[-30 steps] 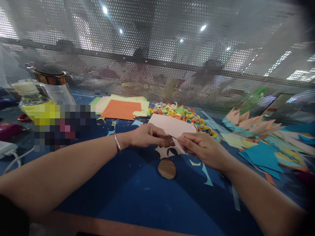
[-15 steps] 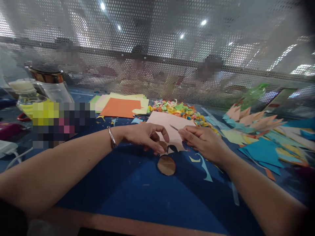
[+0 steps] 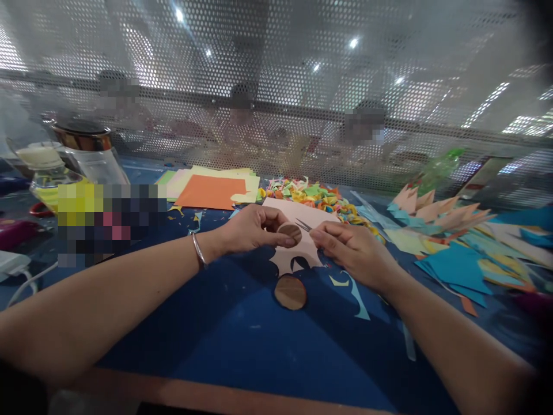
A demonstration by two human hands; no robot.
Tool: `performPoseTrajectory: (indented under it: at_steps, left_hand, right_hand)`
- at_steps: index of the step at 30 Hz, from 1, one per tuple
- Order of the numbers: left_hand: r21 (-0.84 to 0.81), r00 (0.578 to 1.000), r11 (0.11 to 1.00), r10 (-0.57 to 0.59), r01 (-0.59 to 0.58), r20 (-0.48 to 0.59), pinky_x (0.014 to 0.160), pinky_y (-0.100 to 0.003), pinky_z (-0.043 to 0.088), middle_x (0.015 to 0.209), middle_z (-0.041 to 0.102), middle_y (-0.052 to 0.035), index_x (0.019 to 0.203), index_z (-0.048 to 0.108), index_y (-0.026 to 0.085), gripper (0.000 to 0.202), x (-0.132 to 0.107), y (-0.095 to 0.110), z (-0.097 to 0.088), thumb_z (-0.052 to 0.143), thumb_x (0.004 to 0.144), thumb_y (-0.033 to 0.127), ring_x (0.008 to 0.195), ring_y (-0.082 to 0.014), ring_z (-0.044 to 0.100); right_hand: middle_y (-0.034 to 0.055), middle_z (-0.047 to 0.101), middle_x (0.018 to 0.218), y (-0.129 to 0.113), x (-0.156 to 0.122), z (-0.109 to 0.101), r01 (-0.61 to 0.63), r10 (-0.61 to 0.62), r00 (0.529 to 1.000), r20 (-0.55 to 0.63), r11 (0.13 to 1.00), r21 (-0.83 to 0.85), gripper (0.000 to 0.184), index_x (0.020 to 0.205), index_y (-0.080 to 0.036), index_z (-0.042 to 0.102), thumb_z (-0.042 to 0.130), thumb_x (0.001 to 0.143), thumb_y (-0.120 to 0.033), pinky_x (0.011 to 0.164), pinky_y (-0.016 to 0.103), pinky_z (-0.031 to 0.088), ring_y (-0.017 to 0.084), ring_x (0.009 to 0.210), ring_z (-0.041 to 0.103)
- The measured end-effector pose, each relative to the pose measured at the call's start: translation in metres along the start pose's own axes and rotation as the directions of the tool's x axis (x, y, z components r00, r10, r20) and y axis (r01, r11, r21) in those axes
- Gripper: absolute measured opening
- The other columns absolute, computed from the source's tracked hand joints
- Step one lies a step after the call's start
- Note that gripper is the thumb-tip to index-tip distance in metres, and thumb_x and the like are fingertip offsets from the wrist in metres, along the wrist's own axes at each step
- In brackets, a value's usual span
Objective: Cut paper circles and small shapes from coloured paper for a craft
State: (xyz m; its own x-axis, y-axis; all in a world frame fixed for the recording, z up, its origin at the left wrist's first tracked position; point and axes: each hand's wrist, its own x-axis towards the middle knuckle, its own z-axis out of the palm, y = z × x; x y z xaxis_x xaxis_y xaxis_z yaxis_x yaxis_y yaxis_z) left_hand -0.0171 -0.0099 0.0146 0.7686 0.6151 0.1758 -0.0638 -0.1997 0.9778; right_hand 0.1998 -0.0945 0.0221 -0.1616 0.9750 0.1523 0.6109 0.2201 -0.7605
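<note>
My left hand (image 3: 257, 231) pinches a small round brown disc (image 3: 288, 235) between thumb and fingers, above a pale pink paper sheet (image 3: 298, 210). The sheet's near edge has curved cut-outs. In my right hand (image 3: 356, 246) is a pair of fine-pointed metal tweezers (image 3: 303, 224), its tips pointing left, close to the disc; whether they touch it I cannot tell. A larger brown disc (image 3: 291, 292) lies flat on the blue tabletop (image 3: 242, 351), just in front of the sheet.
Coloured paper sheets (image 3: 211, 191) lie back left, beside a heap of small curled paper pieces (image 3: 315, 193). Folded pink and blue paper pieces (image 3: 436, 210) and blue sheets (image 3: 458, 271) are at right. A bottle (image 3: 43, 178) and glass jar (image 3: 93, 153) stand left. A perforated screen (image 3: 276, 115) rises behind.
My left hand has taken the small disc up off the pink sheet and raised it slightly towards the tweezers. My right hand has stayed nearly in place.
</note>
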Motion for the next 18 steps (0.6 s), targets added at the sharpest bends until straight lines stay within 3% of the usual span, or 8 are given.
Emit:
performPoseTrajectory:
  at_steps: [6, 18]
  left_hand:
    - [-0.068, 0.999, 0.997, 0.029, -0.032, -0.04, 0.076, -0.03, 0.048, 0.074, 0.069, -0.003, 0.077, 0.069, 0.01, 0.026, -0.0013, -0.0029, 0.0062, 0.083, 0.067, 0.03, 0.071, -0.0105, 0.061]
    - [-0.007, 0.999, 1.0, 0.018, -0.018, 0.046, 0.075, -0.029, 0.048, 0.075, 0.068, -0.0021, 0.079, 0.073, 0.012, 0.021, -0.0022, -0.0016, 0.0096, 0.079, 0.072, 0.03, 0.073, -0.011, 0.06]
  right_hand:
    - [-0.0051, 0.039, 0.052, 0.0013, 0.0003, 0.0004, 0.028, -0.028, 0.999, -0.037, 1.0, 0.012, 0.048, 0.071, -0.02, 0.053, 0.049, 0.09, -0.065, 0.042, 0.023, 0.024, 0.009, 0.045, 0.032]
    - [-0.0022, 0.047, 0.055, -0.0017, -0.001, 0.0019, 0.119, -0.121, 0.993, -0.006, 0.981, -0.154, 0.051, 0.069, -0.02, 0.056, 0.045, 0.092, -0.065, 0.048, 0.025, 0.033, 0.011, 0.05, 0.043]
